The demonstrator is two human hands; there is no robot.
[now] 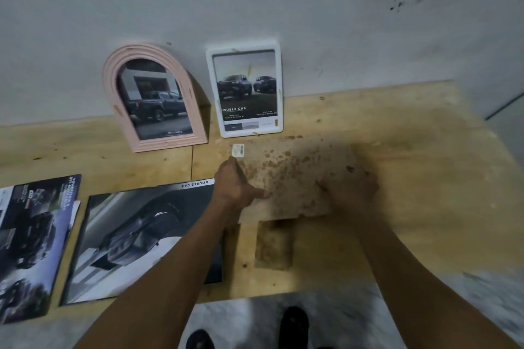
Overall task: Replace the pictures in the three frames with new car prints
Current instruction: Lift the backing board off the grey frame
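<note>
Where the grey, scuffed wall (312, 8) meets it, the pale wooden bench (411, 133) runs left to right, its plywood top blotched with brown stains, and below its near edge I see mottled grey floor (354, 317) and my two dark shoes (293, 323). Two frames lean upright against the wall at the far side: a pink arched frame (154, 96) with ribbed moulding, holding a print of a dark pickup, and just right of it a white rectangular frame (244, 89) with rounded corners, holding a print of two trucks. Lying flat before me is a stained brown backing board (283, 176) with a small white barcode sticker (237, 149) at its far left corner and a stand flap (273, 244) at its near edge. My left grip (236, 187) rests on the board's left side, thumb spread along it. My right grip (351, 190) is on the board's right side, too blurred to tell whether it clenches. Glossy car prints (136, 238) lie flat at the near left, with a brochure (31, 244) further left.
</note>
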